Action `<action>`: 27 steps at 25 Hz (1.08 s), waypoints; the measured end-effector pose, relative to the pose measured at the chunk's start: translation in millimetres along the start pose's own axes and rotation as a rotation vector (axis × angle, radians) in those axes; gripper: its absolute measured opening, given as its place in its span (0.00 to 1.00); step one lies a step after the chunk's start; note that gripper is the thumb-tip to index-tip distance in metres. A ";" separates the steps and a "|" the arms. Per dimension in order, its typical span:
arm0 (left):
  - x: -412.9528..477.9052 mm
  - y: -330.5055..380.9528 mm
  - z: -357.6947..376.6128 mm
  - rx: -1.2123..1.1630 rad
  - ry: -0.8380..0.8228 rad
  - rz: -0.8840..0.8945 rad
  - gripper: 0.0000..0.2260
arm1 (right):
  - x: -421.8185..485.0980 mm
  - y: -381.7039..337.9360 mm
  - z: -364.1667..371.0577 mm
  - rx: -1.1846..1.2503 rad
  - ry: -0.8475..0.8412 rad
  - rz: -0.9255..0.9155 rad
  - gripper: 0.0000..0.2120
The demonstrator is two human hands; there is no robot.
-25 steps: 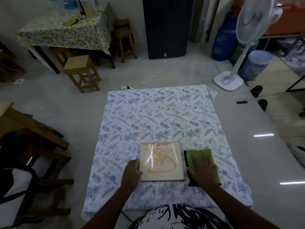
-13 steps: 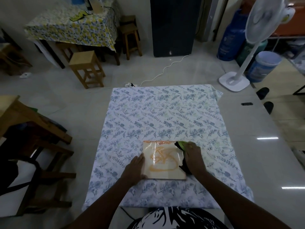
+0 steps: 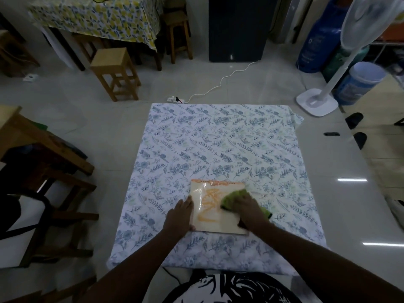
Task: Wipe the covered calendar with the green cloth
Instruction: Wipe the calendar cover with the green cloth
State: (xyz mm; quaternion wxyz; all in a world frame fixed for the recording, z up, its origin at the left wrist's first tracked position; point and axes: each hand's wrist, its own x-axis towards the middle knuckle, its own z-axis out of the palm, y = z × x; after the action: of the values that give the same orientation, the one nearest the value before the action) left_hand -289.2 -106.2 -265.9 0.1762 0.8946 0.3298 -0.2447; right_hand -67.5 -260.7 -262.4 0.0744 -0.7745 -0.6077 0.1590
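Note:
The covered calendar [image 3: 213, 209] lies flat near the front of a floral sheet [image 3: 218, 145]; shiny plastic covers it and an orange scribble marks its face. My left hand [image 3: 180, 215] presses flat on the calendar's left edge. My right hand [image 3: 249, 207] is closed on the green cloth [image 3: 231, 199], which is bunched on the calendar's right half, over part of the scribble. A dark edge of the cloth sticks out to the right of my hand.
The sheet is spread on a pale tiled floor. A wooden stool [image 3: 115, 73] and a covered table [image 3: 96, 18] stand at the back left, wooden furniture [image 3: 43, 154] at the left, a white fan base [image 3: 317, 104] and blue bucket [image 3: 358, 84] at the back right.
My right hand took the green cloth from beside the calendar, bunched it and moved it left onto the calendar's face. My left hand stayed on the left edge.

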 end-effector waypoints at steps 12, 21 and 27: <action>-4.1 2.2 -0.9 0.060 -0.001 -0.047 0.43 | 38.4 -13.0 8.7 -0.024 0.002 0.022 0.31; -10.2 4.4 -7.1 0.017 -0.017 -0.057 0.42 | 17.4 -37.7 31.4 -0.032 -0.099 -0.143 0.31; -11.7 1.8 -6.6 -0.009 0.003 -0.070 0.42 | 66.7 -70.2 17.6 -0.077 -0.102 0.092 0.35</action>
State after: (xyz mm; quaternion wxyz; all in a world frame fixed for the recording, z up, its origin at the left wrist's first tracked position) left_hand -293.6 -110.3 -253.7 0.1709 0.8822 0.3621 -0.2477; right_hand -123.7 -180.1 -267.6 0.0061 -0.7949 -0.5801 0.1778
